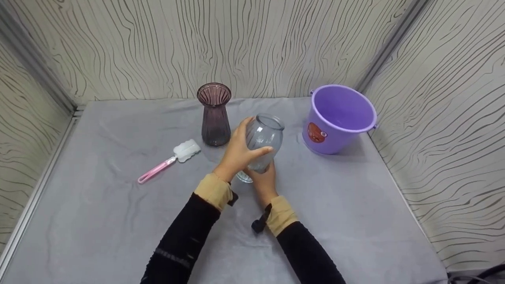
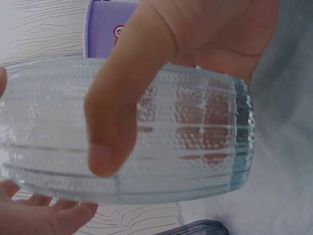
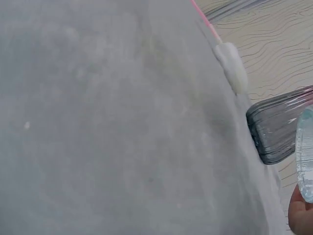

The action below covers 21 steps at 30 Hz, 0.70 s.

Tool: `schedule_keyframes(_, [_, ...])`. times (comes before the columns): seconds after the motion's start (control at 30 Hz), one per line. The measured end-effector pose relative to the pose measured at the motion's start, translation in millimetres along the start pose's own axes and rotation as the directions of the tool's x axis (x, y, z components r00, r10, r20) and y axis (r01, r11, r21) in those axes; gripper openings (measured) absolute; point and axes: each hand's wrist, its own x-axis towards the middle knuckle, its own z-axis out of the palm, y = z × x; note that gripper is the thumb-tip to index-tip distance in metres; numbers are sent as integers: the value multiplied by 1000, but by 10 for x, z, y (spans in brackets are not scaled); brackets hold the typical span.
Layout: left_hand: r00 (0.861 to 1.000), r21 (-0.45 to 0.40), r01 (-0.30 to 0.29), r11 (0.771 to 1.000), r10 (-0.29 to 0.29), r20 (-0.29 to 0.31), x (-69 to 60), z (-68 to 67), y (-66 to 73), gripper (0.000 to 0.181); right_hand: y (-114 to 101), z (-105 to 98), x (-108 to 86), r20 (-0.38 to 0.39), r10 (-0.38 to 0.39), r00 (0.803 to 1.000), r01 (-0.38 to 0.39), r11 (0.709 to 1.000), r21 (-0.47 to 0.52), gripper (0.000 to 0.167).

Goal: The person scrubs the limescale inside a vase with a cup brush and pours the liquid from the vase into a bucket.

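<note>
Both hands hold a clear textured glass vase [image 1: 265,138], which tilts over the table with its mouth pointing up and away. My left hand [image 1: 239,152] grips its left side, thumb across the near face. Lower down, my right hand [image 1: 263,179] holds it near the base, partly hidden by the glass and the left hand. In the left wrist view, the right thumb crosses the ribbed, dotted glass [image 2: 195,142]. Only the base edge [image 3: 305,156] and part of a hand appear in the right wrist view.
A purple-tinted glass vase [image 1: 216,122] stands upright behind the left hand. A pink-handled brush with a white sponge head [image 1: 186,150] lies to the left. On the right stands a purple bucket [image 1: 327,136]. Grey cloth [image 1: 118,221] covers the table; patterned walls [image 1: 165,47] enclose it.
</note>
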Motion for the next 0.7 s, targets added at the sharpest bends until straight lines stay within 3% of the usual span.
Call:
schedule_keyframes(0.23, [996, -51, -11, 999, 16, 83, 79, -10, -13, 83, -128, -103, -4, -27, 11, 1000, -9, 999, 51, 85])
schedule_keyframes(0.37, [989, -160, 1, 987, 23, 148, 90, -6, -47, 76, -234, -205, 6, -14, -15, 1000, 17, 996, 88, 82])
schedule_keyframes(0.43, [982, -222, 4, 975, 39, 187, 82, 8, -83, 72, -259, -256, 23, -7, -44, 999, 44, 994, 104, 89])
schedule_keyframes(0.57, [966, -302, -18, 953, 94, 241, 49, 66, -172, 70, -183, -329, 113, -38, -104, 994, 108, 986, 124, 121])
schedule_keyframes(0.7, [953, -331, -22, 943, 120, 278, 1, 150, -242, 68, -249, -388, 173, -111, -131, 985, 145, 982, 123, 132])
